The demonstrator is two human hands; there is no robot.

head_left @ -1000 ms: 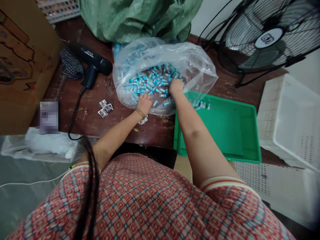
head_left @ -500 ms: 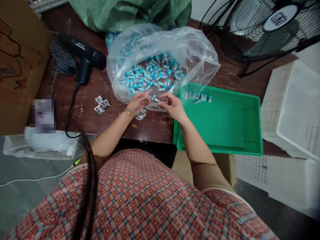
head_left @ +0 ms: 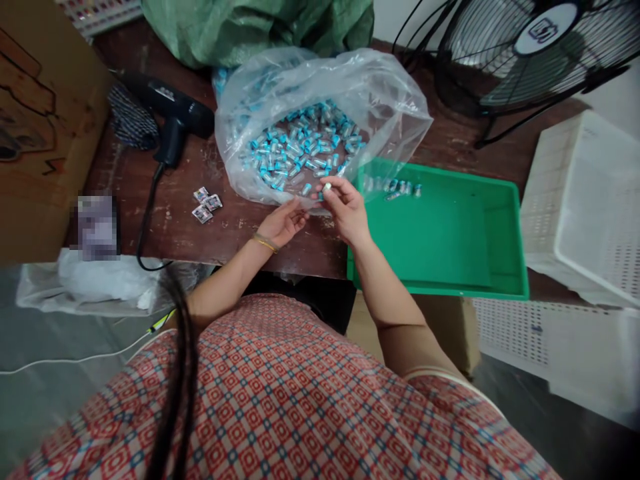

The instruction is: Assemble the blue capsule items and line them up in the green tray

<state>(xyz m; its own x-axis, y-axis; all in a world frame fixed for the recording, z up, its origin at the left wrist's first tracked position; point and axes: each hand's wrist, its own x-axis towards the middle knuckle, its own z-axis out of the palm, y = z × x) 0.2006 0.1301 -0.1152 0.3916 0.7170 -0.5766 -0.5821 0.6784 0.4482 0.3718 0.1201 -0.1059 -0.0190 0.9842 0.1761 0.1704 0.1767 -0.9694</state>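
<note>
My right hand pinches a small vial between thumb and fingertips; a pale end shows and the rest is mostly covered. Beside it, at the near edge of a clear plastic bag, my left hand has its fingers loosely curled and the thumb apart, with nothing visible in it. Inside the bag lies a heap of clear vials with blue caps. One loose vial rests close to the bag's mouth, between the hands. Several small printed labels lie on the table to the left.
Right of my hands stands a green tray with a short row of vials at its back. A black heat gun lies left. Around are a fan, white crates, a cardboard box and a green sack.
My right hand has lifted the vial slightly away from my left hand. The left hand has come nearer, over the spot where a small pile of labels showed; that pile is out of sight.
</note>
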